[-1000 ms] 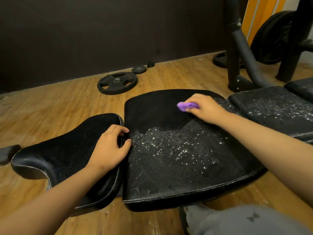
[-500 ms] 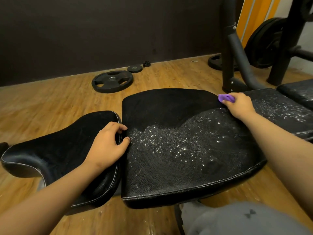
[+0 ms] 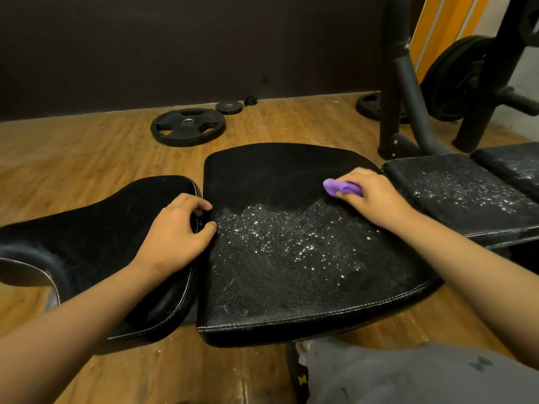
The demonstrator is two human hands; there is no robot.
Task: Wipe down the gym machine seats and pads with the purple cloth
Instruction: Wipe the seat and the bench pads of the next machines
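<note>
purple cloth bunched in right hand grip, pressed on far right of middle pad | droplets speckle pad's near half | left hand fingers curled over seat edge | small dark emblem on grey trouser leg, no letters legible

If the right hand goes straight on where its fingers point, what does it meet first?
Only bare surface of the middle pad up to its far left edge. Beyond, perhaps the large weight plate on the floor; depth is unclear.
</note>
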